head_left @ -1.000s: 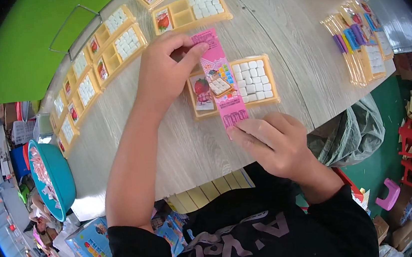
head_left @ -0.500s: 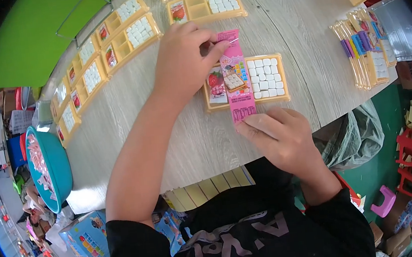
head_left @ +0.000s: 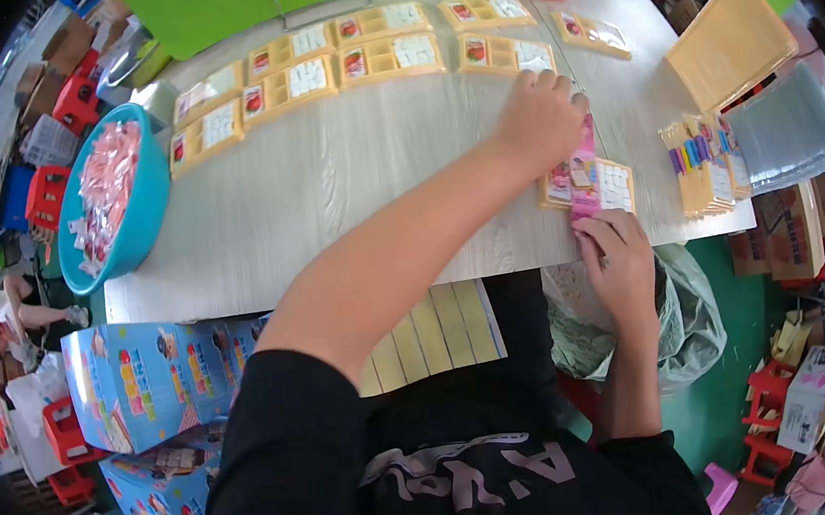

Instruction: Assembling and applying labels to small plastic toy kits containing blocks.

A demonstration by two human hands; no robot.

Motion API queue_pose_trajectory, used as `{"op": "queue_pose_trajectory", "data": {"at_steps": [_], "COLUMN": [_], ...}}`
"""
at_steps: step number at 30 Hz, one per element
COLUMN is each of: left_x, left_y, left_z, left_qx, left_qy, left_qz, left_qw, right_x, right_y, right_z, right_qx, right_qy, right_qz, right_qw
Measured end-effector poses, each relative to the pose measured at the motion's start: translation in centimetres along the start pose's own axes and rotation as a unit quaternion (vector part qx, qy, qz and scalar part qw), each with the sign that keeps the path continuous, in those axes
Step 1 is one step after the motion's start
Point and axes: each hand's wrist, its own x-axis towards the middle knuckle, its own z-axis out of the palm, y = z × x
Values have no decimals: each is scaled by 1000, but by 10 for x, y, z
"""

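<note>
A narrow pink printed packet (head_left: 581, 179) lies lengthwise across the middle of a pale yellow compartment tray (head_left: 554, 204). My left hand (head_left: 541, 123) is closed on the packet's far end, with the fingertips partly hidden behind the hand. At the near end, the thumb and fingers of my right hand (head_left: 618, 251) pinch the packet by the tray's front edge. To the right of the packet, small white blocks (head_left: 615, 185) fill a compartment. On its left a strawberry-pictured sachet (head_left: 558, 184) shows.
Similar trays (head_left: 289, 89) stand in rows along the back. A teal basin (head_left: 163, 208) of pink-and-white sachets sits at the left. Stacked filled trays (head_left: 705, 189) and clear plastic covers (head_left: 790, 132) are at the right, with yellow empty trays (head_left: 732, 43) behind. A green bag (head_left: 687, 329) hangs below the edge.
The view has swung left, so the tray and both hands now appear farther right and smaller. Both hands still hold the pink packet across the tray.
</note>
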Motion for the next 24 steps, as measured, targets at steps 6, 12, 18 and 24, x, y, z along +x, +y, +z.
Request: {"op": "queue_pose_trajectory", "data": {"at_steps": [6,12,18,24], "left_x": [-1,-49,-98,-129], "left_y": [-43,-62,-19,21], "left_z": [13,-34,-81,-106], "left_qx": [5,36,-17,-38], "left_qy": [50,-100,-108,-61], "left_qz": [-69,-74,-52,-53], "left_qw": [996,992,993,996], "right_x": [-8,-15,-17,-9], "right_y": [3,19,31,32], "right_z": [-5,-15,-21,-23], "right_qx": [-6,-10,-11,12], "right_qy": [24,43,28,-62], "right_qz": [39,60,76,83], "right_qw": [999,997,997,995]}}
